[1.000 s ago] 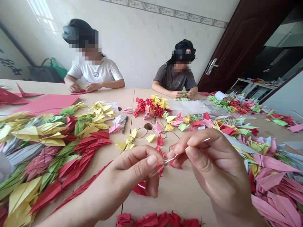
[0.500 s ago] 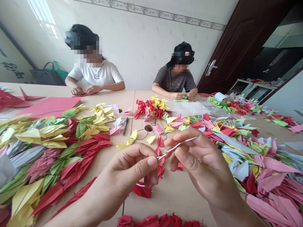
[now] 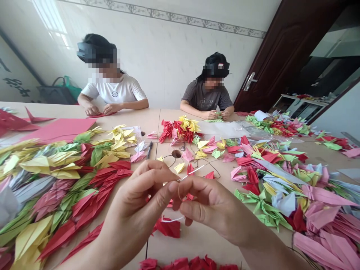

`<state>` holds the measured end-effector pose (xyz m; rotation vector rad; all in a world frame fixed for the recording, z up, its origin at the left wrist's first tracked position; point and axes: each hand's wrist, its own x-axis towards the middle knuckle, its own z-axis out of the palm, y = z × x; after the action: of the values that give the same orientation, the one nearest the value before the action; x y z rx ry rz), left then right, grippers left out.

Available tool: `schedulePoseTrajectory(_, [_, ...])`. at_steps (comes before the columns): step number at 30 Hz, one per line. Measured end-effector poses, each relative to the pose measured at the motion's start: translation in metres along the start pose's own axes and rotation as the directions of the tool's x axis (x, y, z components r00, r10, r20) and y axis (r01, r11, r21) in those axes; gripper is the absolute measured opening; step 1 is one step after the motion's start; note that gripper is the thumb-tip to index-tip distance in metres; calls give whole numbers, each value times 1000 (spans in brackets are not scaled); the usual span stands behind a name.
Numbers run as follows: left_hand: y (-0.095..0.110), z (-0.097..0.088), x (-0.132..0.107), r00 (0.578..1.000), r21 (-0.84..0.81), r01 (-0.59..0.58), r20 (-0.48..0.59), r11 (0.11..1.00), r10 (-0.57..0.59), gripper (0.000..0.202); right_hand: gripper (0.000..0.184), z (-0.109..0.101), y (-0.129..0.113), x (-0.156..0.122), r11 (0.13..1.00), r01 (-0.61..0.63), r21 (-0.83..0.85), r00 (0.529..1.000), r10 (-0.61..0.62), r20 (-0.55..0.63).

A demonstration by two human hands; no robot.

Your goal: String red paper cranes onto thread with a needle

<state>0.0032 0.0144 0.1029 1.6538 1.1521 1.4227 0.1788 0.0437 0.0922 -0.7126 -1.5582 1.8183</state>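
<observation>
My left hand (image 3: pixel 135 210) and my right hand (image 3: pixel 210 206) meet low over the table's front edge, fingertips pinched together. Between them a thin metal needle (image 3: pixel 190 173) sticks out, slanting up to the right. A white thread (image 3: pixel 173 220) loops below my fingers toward a small red folded paper crane (image 3: pixel 168 227) lying just under my hands. More red paper cranes (image 3: pixel 191 263) line the near edge.
Heaps of folded paper cranes in red, yellow, green and pink cover the table left (image 3: pixel 56 176) and right (image 3: pixel 295 180). A black pen (image 3: pixel 149 149) and dark cord (image 3: pixel 171 159) lie mid-table. Two people sit across, folding paper. A brown door (image 3: pixel 270 63) stands right.
My right hand has moved left and down to meet my left hand. The needle has come with it and now shows less of its length.
</observation>
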Motion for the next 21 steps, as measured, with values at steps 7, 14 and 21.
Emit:
schedulePoseTrajectory(7, [-3,-7,6,998,195,-55,12,979,54,14,25,-8,-18,-13,925,97,-368,988,-135,-79])
schedulePoseTrajectory(14, [-6,-10,8,992,370,-59,125,927,13,17,13,-13,-21,-18,582,111,-805,856,-468,-220])
schedulePoseTrajectory(21, [-1,-19,10,943,271,87,289,959,-167,20,15,-24,-25,-17,702,106,-705,903,-365,-228])
